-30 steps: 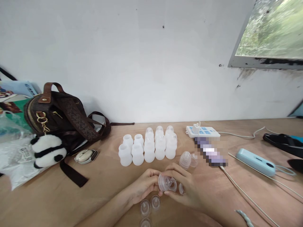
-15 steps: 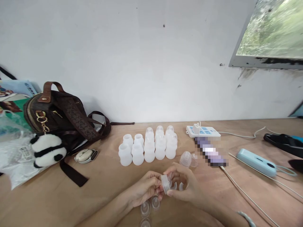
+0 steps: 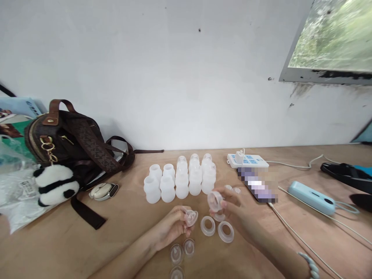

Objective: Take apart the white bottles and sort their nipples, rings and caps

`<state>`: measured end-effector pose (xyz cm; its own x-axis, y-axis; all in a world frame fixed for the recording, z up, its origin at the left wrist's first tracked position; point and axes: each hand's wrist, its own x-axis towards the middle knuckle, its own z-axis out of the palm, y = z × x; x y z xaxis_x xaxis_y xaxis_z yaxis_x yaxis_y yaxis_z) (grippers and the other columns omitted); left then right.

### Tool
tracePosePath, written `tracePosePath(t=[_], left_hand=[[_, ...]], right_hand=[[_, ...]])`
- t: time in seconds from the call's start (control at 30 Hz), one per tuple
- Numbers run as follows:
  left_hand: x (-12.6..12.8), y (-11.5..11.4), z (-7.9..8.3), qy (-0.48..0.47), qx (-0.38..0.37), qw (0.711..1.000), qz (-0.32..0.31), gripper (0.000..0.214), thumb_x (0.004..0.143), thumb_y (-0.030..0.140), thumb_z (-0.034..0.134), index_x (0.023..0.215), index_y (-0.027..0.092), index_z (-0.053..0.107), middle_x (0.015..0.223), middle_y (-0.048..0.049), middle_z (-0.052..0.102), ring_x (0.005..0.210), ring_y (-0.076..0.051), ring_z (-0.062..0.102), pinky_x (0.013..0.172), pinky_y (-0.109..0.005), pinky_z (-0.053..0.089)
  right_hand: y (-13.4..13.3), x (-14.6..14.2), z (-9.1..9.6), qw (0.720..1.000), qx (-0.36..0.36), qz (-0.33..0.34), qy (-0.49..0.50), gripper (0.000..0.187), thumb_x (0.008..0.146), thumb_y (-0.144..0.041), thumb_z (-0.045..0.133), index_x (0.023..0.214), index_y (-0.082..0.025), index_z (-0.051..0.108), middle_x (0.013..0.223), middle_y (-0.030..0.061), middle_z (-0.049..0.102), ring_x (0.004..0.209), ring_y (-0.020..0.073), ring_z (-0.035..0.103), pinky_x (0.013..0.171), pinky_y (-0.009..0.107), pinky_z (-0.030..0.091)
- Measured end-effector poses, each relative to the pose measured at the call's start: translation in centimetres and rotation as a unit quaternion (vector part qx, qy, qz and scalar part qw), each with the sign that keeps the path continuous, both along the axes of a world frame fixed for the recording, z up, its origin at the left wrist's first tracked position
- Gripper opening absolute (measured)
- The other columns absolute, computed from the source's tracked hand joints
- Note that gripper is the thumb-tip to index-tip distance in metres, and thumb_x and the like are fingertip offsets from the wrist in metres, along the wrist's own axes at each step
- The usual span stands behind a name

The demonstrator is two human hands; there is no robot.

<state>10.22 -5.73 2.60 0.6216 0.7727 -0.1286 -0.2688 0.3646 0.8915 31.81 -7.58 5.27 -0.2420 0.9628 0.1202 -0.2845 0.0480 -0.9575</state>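
With the fingers of our left hand (image 3: 171, 226), we are holding a clear nipple (image 3: 191, 218); with those of our right hand (image 3: 232, 205), we are gripping a translucent ring (image 3: 210, 202), both above the worktop (image 3: 130, 228), where other rings (image 3: 207, 233) are lying.

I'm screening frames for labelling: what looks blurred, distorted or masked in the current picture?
Head view: the right hand and the clear ring it holds look slightly soft; head view: the window slants, perhaps from lens distortion, and looks bright and smeared; head view: coarse mosaic masks the phone-like slab.
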Motion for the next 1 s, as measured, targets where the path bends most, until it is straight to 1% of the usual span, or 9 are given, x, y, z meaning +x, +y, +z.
tracePosePath(t=[0.13, 0.23, 0.3, 0.4, 0.5, 0.6, 0.7, 0.8, 1.0], left_hand=[[-1.8, 0.7, 0.1, 0.050, 0.066, 0.996, 0.043, 0.018, 0.063, 0.031, 0.052, 0.056, 0.020, 0.040, 0.057, 0.0039, 0.039, 0.053, -0.010, 0.033, 0.051, -0.024, 0.029], [-3.5, 0.7, 0.0, 0.126, 0.122, 0.983, 0.055, 0.011, 0.062, 0.026, 0.050, 0.057, 0.020, 0.042, 0.057, 0.0038, 0.039, 0.056, -0.012, 0.032, 0.055, -0.026, 0.026], [-4.8, 0.4, 0.0, 0.178, 0.160, 0.969, 0.057, 0.011, 0.065, 0.024, 0.051, 0.058, 0.020, 0.043, 0.057, 0.0043, 0.038, 0.059, -0.013, 0.031, 0.057, -0.027, 0.025], [-6.7, -0.2, 0.1, 0.234, 0.207, 0.948, 0.054, 0.017, 0.070, 0.024, 0.050, 0.057, 0.021, 0.040, 0.058, 0.0044, 0.037, 0.061, -0.015, 0.032, 0.060, -0.027, 0.025], [-7.9, -0.6, 0.3, 0.306, 0.312, 0.899, 0.031, 0.022, 0.080, 0.026, 0.046, 0.060, 0.021, 0.039, 0.063, 0.0025, 0.042, 0.067, -0.018, 0.038, 0.068, -0.029, 0.031], [-8.1, -0.8, 0.3, 0.369, 0.454, 0.811, -0.021, 0.026, 0.087, 0.026, 0.040, 0.062, 0.021, 0.036, 0.066, 0.0004, 0.047, 0.070, -0.020, 0.042, 0.075, -0.032, 0.034], [-7.8, -0.7, 0.3, 0.393, 0.516, 0.760, -0.042, 0.024, 0.086, 0.020, 0.041, 0.063, 0.021, 0.034, 0.065, -0.0003, 0.050, 0.066, -0.020, 0.044, 0.070, -0.032, 0.032], [-7.5, -0.8, 0.3, 0.410, 0.534, 0.738, -0.033, 0.022, 0.087, 0.016, 0.040, 0.066, 0.021, 0.037, 0.066, -0.0005, 0.053, 0.066, -0.020, 0.047, 0.066, -0.030, 0.031], [-7.3, -1.0, 0.2, 0.447, 0.527, 0.722, -0.010, 0.025, 0.095, 0.019, 0.038, 0.071, 0.021, 0.042, 0.070, -0.0007, 0.056, 0.068, -0.018, 0.050, 0.065, -0.028, 0.032]], right_hand=[[0.6, 2.0, 1.8, 0.992, 0.077, -0.045, -0.087, 0.030, 0.082, -0.042, 0.070, 0.102, -0.021, 0.063, 0.087, 0.0037, 0.066, 0.076, 0.0175, 0.064, 0.069, 0.032, 0.055], [0.4, 2.5, 2.8, 0.968, 0.138, -0.044, -0.205, 0.029, 0.084, -0.036, 0.067, 0.108, -0.021, 0.061, 0.091, 0.0037, 0.064, 0.080, 0.0179, 0.063, 0.070, 0.032, 0.055], [0.1, 2.4, 3.2, 0.925, 0.194, -0.043, -0.324, 0.025, 0.084, -0.029, 0.064, 0.108, -0.022, 0.062, 0.091, 0.0030, 0.064, 0.080, 0.0180, 0.063, 0.073, 0.032, 0.054], [-0.3, 2.2, 3.6, 0.830, 0.260, -0.031, -0.493, 0.023, 0.081, -0.016, 0.063, 0.103, -0.022, 0.063, 0.095, 0.0034, 0.064, 0.083, 0.0187, 0.063, 0.074, 0.033, 0.052], [-0.4, 2.2, 3.8, 0.764, 0.284, -0.017, -0.579, 0.026, 0.080, -0.010, 0.061, 0.103, -0.022, 0.062, 0.105, 0.0063, 0.064, 0.092, 0.0220, 0.063, 0.076, 0.034, 0.052], [-0.6, 2.5, 4.0, 0.716, 0.263, -0.001, -0.647, 0.017, 0.080, -0.012, 0.062, 0.095, -0.020, 0.061, 0.100, 0.0068, 0.065, 0.091, 0.0251, 0.063, 0.073, 0.036, 0.051], [-0.9, 3.1, 4.0, 0.671, 0.214, 0.021, -0.709, 0.008, 0.078, -0.016, 0.063, 0.084, -0.020, 0.060, 0.091, 0.0066, 0.066, 0.083, 0.0279, 0.065, 0.065, 0.036, 0.048], [-1.1, 4.0, 3.1, 0.641, 0.209, 0.017, -0.738, 0.021, 0.070, -0.009, 0.064, 0.089, -0.019, 0.063, 0.091, 0.0092, 0.069, 0.080, 0.0308, 0.068, 0.056, 0.033, 0.044], [-0.6, 5.0, 0.3, 0.592, 0.304, -0.007, -0.746, 0.043, 0.060, 0.006, 0.051, 0.093, -0.018, 0.064, 0.087, 0.0108, 0.072, 0.065, 0.0256, 0.069, 0.040, 0.028, 0.028]])
